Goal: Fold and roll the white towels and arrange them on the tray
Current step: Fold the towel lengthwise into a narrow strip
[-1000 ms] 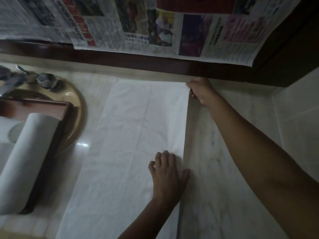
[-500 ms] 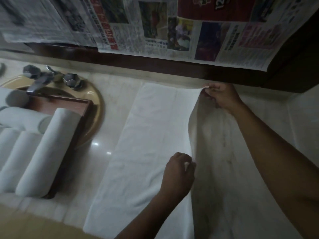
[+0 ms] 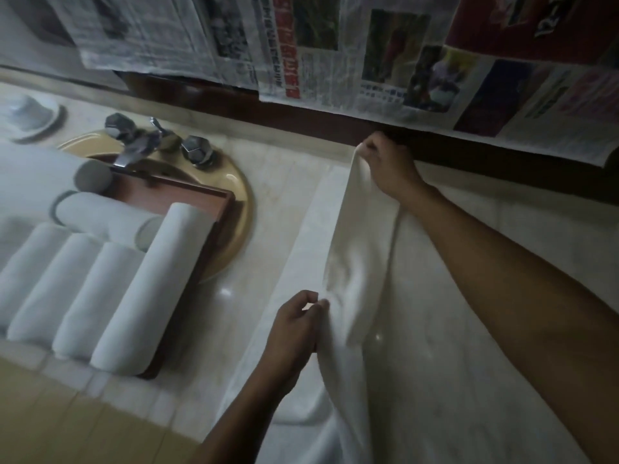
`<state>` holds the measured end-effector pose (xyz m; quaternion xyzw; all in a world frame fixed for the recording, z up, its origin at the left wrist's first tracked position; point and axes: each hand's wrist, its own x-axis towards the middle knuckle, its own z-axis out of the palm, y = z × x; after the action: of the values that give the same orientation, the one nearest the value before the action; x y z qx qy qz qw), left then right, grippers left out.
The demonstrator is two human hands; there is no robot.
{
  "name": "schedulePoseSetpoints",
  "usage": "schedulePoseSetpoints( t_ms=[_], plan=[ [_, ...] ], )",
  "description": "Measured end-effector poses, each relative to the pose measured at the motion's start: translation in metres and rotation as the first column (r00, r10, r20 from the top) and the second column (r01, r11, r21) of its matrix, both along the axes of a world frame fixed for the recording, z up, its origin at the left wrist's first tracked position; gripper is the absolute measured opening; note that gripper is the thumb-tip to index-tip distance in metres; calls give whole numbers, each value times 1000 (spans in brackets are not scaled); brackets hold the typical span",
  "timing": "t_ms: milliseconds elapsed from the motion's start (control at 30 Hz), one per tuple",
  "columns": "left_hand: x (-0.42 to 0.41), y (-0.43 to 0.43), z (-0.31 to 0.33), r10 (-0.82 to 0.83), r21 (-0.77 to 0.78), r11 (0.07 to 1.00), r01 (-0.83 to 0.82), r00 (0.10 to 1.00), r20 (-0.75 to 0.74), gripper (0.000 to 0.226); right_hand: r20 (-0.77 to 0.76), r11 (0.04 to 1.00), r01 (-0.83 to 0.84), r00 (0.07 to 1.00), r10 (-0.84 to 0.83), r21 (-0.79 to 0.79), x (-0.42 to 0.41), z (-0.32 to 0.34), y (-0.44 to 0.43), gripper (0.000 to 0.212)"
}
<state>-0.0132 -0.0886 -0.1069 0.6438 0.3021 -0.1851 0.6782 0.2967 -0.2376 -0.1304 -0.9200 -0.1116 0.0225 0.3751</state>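
A long white towel (image 3: 355,262) lies lengthwise on the pale marble counter, its right edge lifted off the surface. My right hand (image 3: 388,169) pinches the far end of that edge near the back wall. Nearer me, my left hand (image 3: 294,333) pinches the same raised edge. The lifted fabric sags between the two hands. At the left a brown wooden tray (image 3: 221,209) holds several rolled white towels (image 3: 157,289), side by side, with more rolls behind them.
The tray sits over a tan oval sink (image 3: 241,202) with a chrome tap (image 3: 134,145) and two knobs. Newspaper sheets (image 3: 335,51) hang on the wall above a dark wooden ledge. A white dish (image 3: 30,115) stands far left. The counter's front edge runs lower left.
Both hands went from resting on the towel's right edge to pinching and lifting it, carrying it leftward over the towel. The view has swung left, showing more of the tray.
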Motion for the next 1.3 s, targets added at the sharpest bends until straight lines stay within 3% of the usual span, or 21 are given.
schedulePoseSetpoints(
  t_ms=[100, 200, 267, 333, 400, 467, 667, 933, 1033, 1167, 1300],
  plan=[
    [8, 24, -6, -11, 96, 995, 17, 998, -60, 17, -24, 988, -56, 998, 53, -147, 9, -15, 30, 25],
    [21, 44, 4, -39, -18, 999, 38, 999, -33, 12, -39, 978, -62, 998, 56, -197, 13, -36, 45, 22],
    [27, 60, 2, -12, -10, 1000, 12, 1000, 0, 13, -49, 981, -43, 998, 34, -187, 14, -49, 49, 20],
    [26, 77, -16, -35, 244, 969, 35, 999, -4, 13, -45, 978, -33, 999, 24, -208, 14, -58, 52, 20],
    [18, 87, -36, -129, 533, 834, 140, 990, -59, 12, -51, 973, -23, 999, 12, -231, 16, -62, 55, 23],
    [12, 90, -48, -147, 617, 772, 151, 987, -57, 13, -41, 967, -34, 999, 24, -252, 18, -61, 60, 25],
    [13, 84, -50, -206, 617, 758, 211, 975, -80, 10, 4, 976, -11, 1000, 13, -218, 16, -66, 68, 21],
    [30, 92, -52, -284, 652, 685, 327, 943, -175, 8, 109, 971, 101, 991, -79, -216, 4, -79, 67, 32],
    [55, 89, -53, -318, 731, 610, 306, 939, -128, 20, 55, 943, 153, 988, -143, -295, 2, -72, 32, 27],
    [106, 81, -62, -349, 762, 588, 271, 935, -63, 25, -25, 923, 179, 980, -199, -342, -14, -70, -29, 18],
    [145, 71, -64, -344, 764, 602, 234, 939, -17, 21, 26, 973, 131, 991, -129, -190, -18, -61, -43, 16]
  ],
)
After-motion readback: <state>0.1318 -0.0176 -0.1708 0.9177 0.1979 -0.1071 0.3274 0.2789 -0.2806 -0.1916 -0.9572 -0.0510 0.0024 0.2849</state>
